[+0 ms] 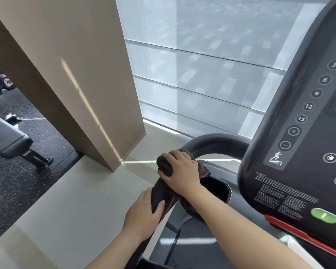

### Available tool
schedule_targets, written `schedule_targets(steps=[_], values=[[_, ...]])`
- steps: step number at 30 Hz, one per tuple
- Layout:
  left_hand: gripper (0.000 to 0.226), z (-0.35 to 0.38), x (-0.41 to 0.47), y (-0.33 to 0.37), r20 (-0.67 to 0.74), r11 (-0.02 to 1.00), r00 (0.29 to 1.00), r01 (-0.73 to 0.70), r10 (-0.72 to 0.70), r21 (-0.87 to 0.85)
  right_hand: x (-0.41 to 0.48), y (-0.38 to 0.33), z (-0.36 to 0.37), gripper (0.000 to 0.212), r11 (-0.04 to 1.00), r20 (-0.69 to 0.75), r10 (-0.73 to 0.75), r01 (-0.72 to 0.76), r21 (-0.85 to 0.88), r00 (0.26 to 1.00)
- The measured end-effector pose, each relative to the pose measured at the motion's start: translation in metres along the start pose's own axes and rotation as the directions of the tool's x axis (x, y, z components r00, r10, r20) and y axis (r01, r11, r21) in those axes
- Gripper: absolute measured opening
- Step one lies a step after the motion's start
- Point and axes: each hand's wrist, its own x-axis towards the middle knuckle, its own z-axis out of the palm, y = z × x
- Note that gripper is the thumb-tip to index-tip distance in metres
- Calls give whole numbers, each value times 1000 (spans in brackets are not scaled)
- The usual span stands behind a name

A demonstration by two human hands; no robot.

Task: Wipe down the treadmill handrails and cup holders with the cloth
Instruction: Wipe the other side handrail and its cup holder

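The left-side dark grey curved handrail (211, 142) of the treadmill is being wiped, low in the centre of the frame. A dark brown cloth (164, 166) is wrapped over the rail and pressed down by the right hand (179, 169), whose fingers are curled closed around cloth and rail together. Just below, the left hand (144, 214) is closed on the rail's lower stretch, thumb laid across the top. Both forearms are extended up from the bottom edge, the right crossing over towards the left. The black recessed cup holder (219, 189) beside the right wrist is judged not yet reached; a slide along the curve, then a turn into that recess, appears to be called for. The black button console (299, 133) fills the right.
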Motion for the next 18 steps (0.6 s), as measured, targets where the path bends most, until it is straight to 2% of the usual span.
schedule_targets(steps=[5, 7, 10, 12, 15, 18], values=[[39, -10, -11, -2, 101, 993, 995, 36, -24, -112, -34, -17, 1, 47, 997, 21, -72, 71, 30, 997], [50, -14, -32, -14, 124, 992, 992, 27, -11, -126, -54, -30, 9, 48, 994, 14, -108, 107, 38, 994], [68, -20, -75, -41, 130, 997, 992, 7, 4, -83, -75, -46, 22, 48, 988, 12, -148, 149, -44, 989], [72, -24, -98, -59, 125, 999, 992, 11, -5, -45, -70, -53, 23, 47, 992, -16, -88, 87, -92, 996], [72, -29, -121, -71, 123, 998, 992, 5, 2, -58, -59, -68, 23, 43, 991, -40, 76, -80, -103, 996], [71, -35, -138, -79, 140, 998, 990, -12, 21, -64, -73, -89, 29, 42, 988, -22, 75, -77, -135, 997]])
